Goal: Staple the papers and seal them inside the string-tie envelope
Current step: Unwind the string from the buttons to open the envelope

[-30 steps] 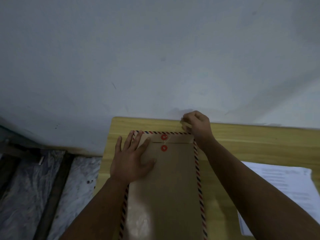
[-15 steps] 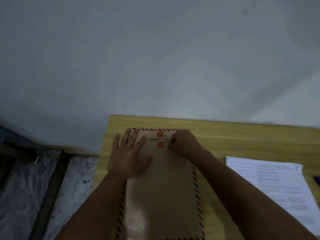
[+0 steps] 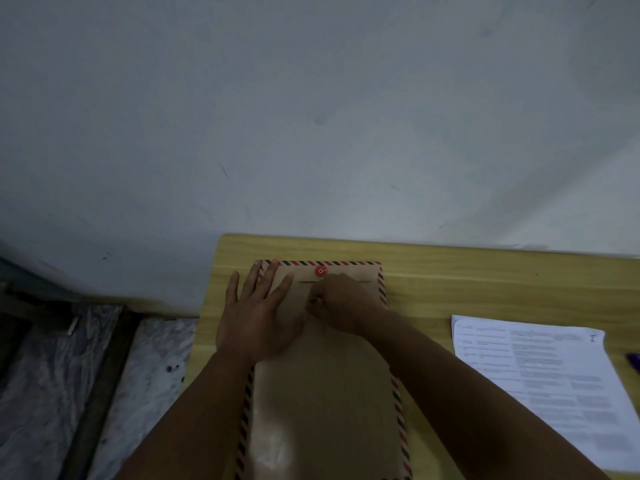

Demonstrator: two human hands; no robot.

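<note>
Kraft string-tie envelope [image 3: 325,393] with striped border flat on wooden tabletop [image 3: 450,292], flap end toward wall. Left hand [image 3: 258,317] spread flat, pressing envelope's upper left. Right hand [image 3: 341,303] curled just below red button [image 3: 320,271]; pinched contents unclear. Printed papers [image 3: 554,382] on tabletop right of envelope.

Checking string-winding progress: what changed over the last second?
The right hand came from the envelope's far right corner down to just below the upper red button, now covering the lower one; its fingers are pinched, the string unclear. The left hand stayed flat on the envelope; the papers untouched.
</note>
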